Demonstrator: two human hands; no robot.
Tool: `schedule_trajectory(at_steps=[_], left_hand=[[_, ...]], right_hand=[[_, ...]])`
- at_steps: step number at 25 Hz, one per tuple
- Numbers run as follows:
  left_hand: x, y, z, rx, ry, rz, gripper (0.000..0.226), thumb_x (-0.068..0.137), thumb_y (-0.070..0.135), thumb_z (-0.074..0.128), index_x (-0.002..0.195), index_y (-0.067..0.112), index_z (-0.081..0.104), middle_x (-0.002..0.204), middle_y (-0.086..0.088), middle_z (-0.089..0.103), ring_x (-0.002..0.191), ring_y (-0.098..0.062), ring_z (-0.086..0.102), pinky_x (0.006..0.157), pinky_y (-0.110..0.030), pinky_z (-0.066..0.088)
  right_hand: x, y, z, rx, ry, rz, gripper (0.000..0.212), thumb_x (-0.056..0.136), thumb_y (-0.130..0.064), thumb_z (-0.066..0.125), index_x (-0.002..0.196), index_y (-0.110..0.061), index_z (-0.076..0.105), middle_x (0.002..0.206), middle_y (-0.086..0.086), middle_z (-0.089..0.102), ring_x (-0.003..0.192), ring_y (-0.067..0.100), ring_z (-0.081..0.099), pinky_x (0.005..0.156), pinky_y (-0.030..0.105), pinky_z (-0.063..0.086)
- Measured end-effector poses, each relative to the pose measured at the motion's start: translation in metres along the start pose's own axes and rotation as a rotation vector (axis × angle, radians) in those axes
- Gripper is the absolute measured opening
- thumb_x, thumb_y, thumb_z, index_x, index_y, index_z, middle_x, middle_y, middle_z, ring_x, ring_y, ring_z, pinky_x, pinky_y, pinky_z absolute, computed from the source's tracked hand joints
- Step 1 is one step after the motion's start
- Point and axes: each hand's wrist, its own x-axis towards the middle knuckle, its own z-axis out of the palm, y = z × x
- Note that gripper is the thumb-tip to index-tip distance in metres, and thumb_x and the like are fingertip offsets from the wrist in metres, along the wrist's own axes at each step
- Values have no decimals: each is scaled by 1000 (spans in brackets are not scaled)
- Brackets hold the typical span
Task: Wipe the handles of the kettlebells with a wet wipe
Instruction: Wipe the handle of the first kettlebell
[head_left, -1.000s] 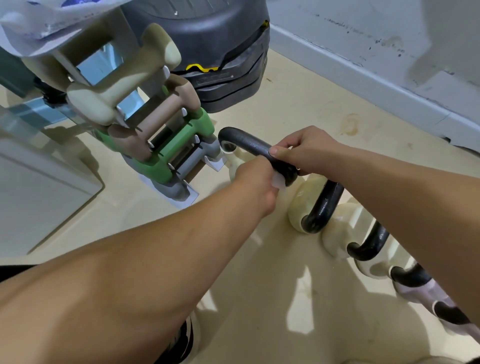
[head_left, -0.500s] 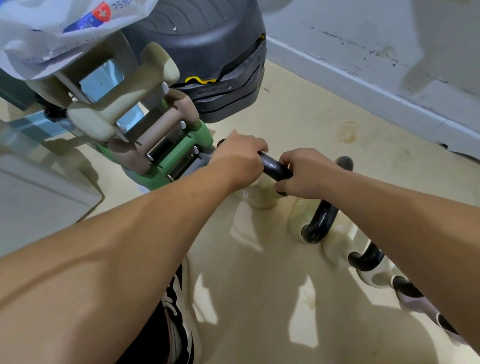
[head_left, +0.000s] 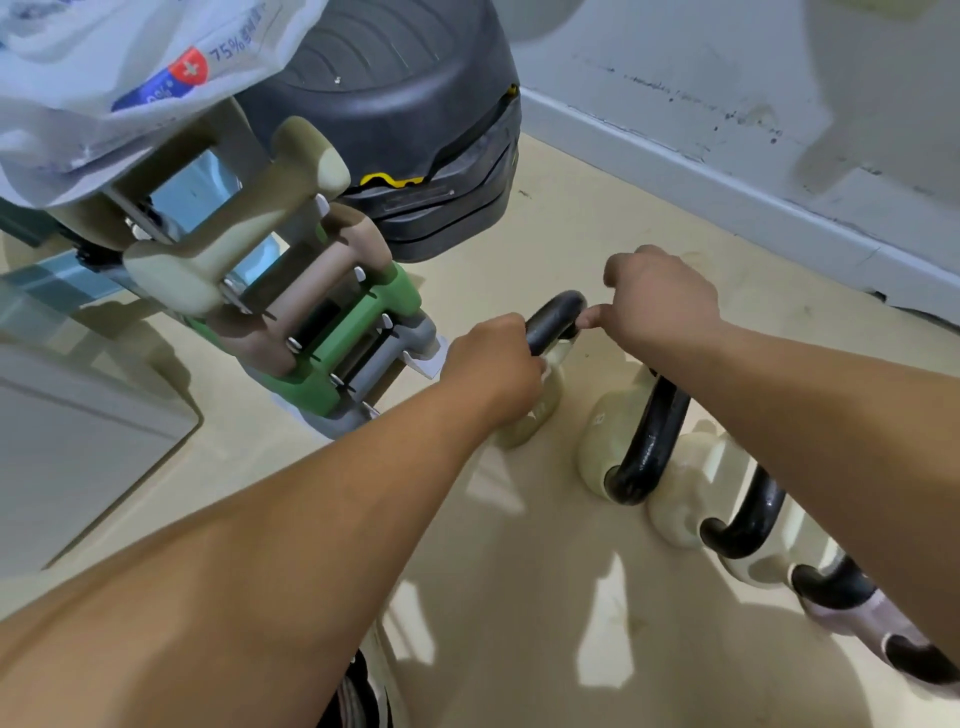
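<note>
A row of cream kettlebells with black handles stands on the floor. Both hands are on the black handle of the leftmost kettlebell. My left hand is closed around the handle's near side, and a small white edge of the wet wipe shows under its fingers. My right hand pinches the far end of the same handle with thumb and fingers. The second kettlebell stands just to the right, and its handle passes under my right forearm.
A rack of cream, brown and green dumbbells stands close on the left, with a wipes pack on top. A black stepped platform sits behind. More kettlebells run to the lower right. The wall's skirting lies beyond.
The handle was raised and tilted a second ago and now sits lower, over its kettlebell. My left hand slid to the handle's near side. My right hand moved to the far end.
</note>
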Motion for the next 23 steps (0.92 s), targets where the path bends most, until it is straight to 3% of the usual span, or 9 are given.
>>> schedule_trajectory(at_steps=[4,7,10,13,16,18,20,21,23], left_hand=[[10,0,-13,-93,-134,-151,40,80,40,73,108,15,60,98,-6,64,86,-28,63,72,-34,54],[21,9,-28,-423,-183,-297,50,56,41,76,89,5,61,75,-10,62,62,-27,58,61,-33,52],[37,32,-29,-487,-121,-194,22,72,23,67,70,7,52,61,-9,48,54,-25,41,54,-28,38],[56,45,-17,-439,-105,38,3,74,4,51,74,7,50,71,-9,41,66,-25,34,59,-35,33],[54,42,0,48,-204,326,36,80,-2,45,105,13,65,94,-5,59,92,-31,56,77,-34,48],[44,27,15,484,38,601,39,84,-4,43,112,8,67,116,-10,60,117,-31,54,96,-40,49],[42,17,28,643,183,779,28,86,4,48,99,3,74,113,-14,61,120,-36,52,101,-44,48],[45,19,29,664,188,800,25,91,13,52,97,6,75,112,-13,62,120,-36,53,99,-44,48],[56,40,17,641,-26,602,31,103,30,44,111,15,71,122,-9,62,124,-31,52,94,-41,49]], right_hand=[[2,-13,-5,252,-58,45,20,85,-24,76,104,-18,74,106,10,71,96,32,66,79,35,55],[1,-10,-5,447,-126,35,17,89,-9,62,98,-7,77,89,14,72,83,34,64,71,33,52],[0,-3,-11,534,-159,66,27,88,-3,56,109,-4,73,95,17,71,79,37,60,68,35,51],[-2,0,-11,603,-151,124,34,87,-2,53,114,-10,72,103,10,69,79,26,57,67,28,46],[-7,6,-12,645,-111,192,37,84,-2,52,114,-10,72,100,8,67,79,25,58,65,25,46],[-10,12,-14,661,-39,258,45,84,-4,51,124,-16,68,115,6,66,95,27,63,80,29,52],[-12,17,-16,669,25,283,50,84,-6,49,129,-20,65,123,5,65,99,27,64,87,31,54],[-12,17,-15,673,35,275,50,84,-7,49,129,-21,65,122,5,66,95,27,65,87,32,55],[-14,15,-12,684,30,254,48,85,-11,49,128,-23,64,117,5,68,79,24,65,82,34,57]])
